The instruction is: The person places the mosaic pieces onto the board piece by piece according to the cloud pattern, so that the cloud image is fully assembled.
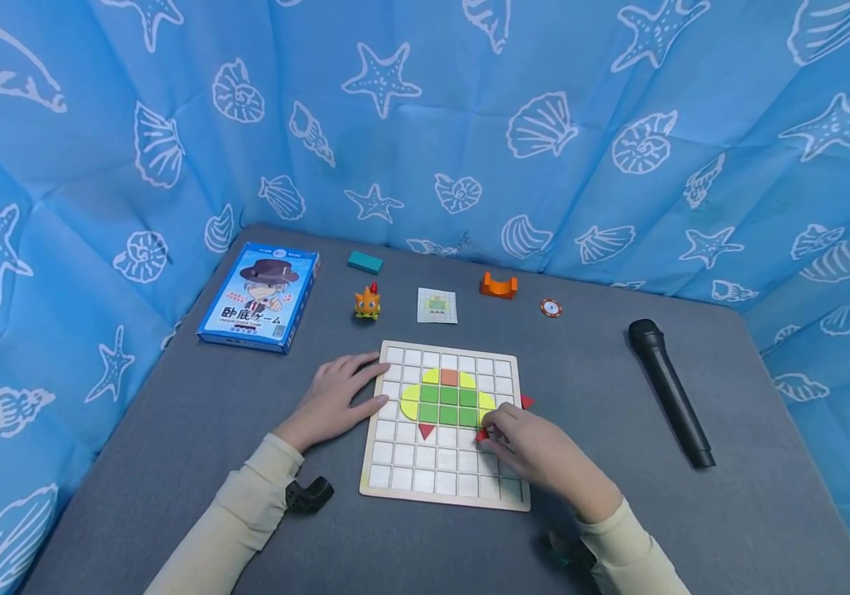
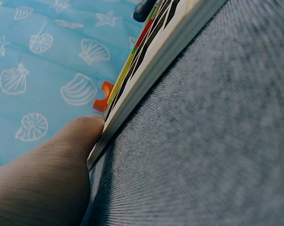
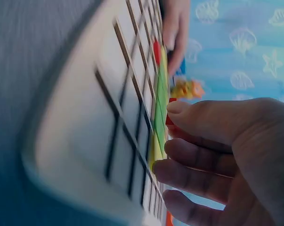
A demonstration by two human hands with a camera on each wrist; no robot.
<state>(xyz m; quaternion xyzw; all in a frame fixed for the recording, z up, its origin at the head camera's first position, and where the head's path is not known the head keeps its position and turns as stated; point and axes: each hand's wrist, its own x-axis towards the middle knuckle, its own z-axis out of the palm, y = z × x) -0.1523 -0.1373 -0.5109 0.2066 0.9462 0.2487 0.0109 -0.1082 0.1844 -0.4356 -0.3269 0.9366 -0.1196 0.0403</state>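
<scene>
A wooden grid board [image 1: 425, 479] with white squares lies on the grey table. Green square tiles [image 1: 449, 395], rounded yellow pieces [image 1: 410, 402] and an orange-brown square [image 1: 450, 378] form a shape on it. Below the green lies a red triangle [image 1: 426, 430]; another red piece [image 1: 527, 402] shows past the board's right edge. My left hand [image 1: 337, 400] rests at the left edge, fingers extended over the rim and thumb against the side [image 2: 92, 129]. Between thumb and fingertips, my right hand [image 1: 537, 454] pinches a small red piece [image 3: 170, 113] just above the board, by the lower right yellow piece.
Behind the board are a blue game box [image 1: 257, 297], a teal block [image 1: 365, 263], an orange toy figure [image 1: 368, 304], a pattern card [image 1: 436, 307], an orange arch [image 1: 499, 286] and a poker chip [image 1: 551, 308]. A black microphone [image 1: 670, 392] lies to the right. A blue curtain [image 1: 425, 149] borders the table.
</scene>
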